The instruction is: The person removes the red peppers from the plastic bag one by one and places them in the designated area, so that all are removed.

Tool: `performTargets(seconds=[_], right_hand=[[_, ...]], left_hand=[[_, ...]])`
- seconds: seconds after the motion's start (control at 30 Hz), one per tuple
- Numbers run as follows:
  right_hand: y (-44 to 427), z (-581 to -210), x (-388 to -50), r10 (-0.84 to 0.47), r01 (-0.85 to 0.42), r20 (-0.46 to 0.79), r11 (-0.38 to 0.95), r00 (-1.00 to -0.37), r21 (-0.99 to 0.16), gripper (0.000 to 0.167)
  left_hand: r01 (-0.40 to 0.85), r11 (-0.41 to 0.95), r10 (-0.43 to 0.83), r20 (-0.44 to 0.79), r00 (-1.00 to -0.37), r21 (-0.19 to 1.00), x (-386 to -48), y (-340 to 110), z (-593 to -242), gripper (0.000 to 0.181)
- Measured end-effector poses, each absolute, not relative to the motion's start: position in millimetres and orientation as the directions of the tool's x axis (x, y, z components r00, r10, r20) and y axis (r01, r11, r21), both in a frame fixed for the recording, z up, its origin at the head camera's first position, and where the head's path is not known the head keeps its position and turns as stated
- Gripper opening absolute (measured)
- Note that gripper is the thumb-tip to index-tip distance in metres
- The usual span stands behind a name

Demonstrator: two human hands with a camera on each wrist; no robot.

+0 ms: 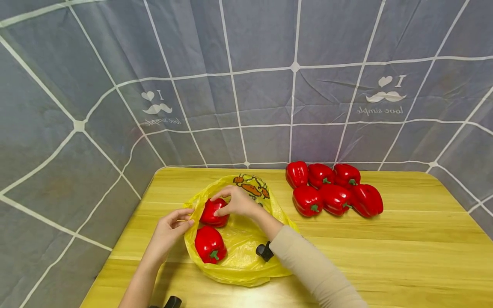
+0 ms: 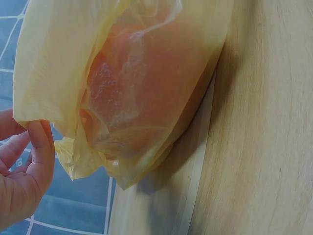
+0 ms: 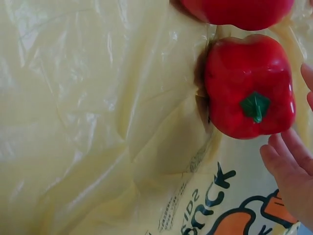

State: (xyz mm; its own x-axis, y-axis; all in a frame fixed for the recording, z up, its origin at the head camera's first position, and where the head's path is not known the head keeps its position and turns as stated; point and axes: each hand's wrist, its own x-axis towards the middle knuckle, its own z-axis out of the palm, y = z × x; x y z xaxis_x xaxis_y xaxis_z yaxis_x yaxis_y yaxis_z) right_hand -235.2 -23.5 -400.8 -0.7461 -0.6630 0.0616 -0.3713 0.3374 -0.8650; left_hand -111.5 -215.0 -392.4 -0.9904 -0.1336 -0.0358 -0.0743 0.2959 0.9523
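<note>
A yellow plastic bag (image 1: 246, 261) lies wide-mouthed on the table, with two red bell peppers inside. My left hand (image 1: 171, 229) pinches its left rim between thumb and fingers; in the left wrist view the fingers (image 2: 41, 147) hold the film's edge. Inside the bag, my right hand (image 1: 239, 203) is at the farther bell pepper (image 1: 211, 218), fingers spread beside it. The right wrist view shows these fingers (image 3: 286, 161) close against the edge of that pepper (image 3: 249, 73), not wrapped round it. The nearer bell pepper (image 1: 208, 241) lies beside it, untouched.
Several more red bell peppers (image 1: 336, 199) sit in two rows at the back right of the wooden table (image 1: 423, 248). A grey curtain (image 1: 265, 98) with white lines hangs behind the table and along its sides. A black device (image 1: 265, 251) is strapped at the right wrist.
</note>
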Motion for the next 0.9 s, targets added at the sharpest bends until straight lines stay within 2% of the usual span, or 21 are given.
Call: performTargets(seconds=[0.27,0.7,0.9], right_hand=[[-30.6,-405.4,-234.0,-0.702,-0.479,0.065,0.412,-0.709,-0.775,0.036],[-30.9,-402.6,-234.2,-0.73,-0.486,-0.002,0.456,-0.683,-0.746,0.043],[-29.3,-400.1,-236.5,-0.746,-0.528,0.024,0.448,-0.666,-0.721,0.042]], left_hand=[[-0.072,0.283,-0.142,-0.032,-0.989,0.956,-111.8,-215.6,-393.5,0.031],[-0.084,0.287,-0.147,-0.042,-0.988,0.954,-111.6,-216.5,-392.8,0.031],[-0.086,0.281,-0.15,-0.045,-0.988,0.956,-111.1,-216.1,-392.8,0.031]])
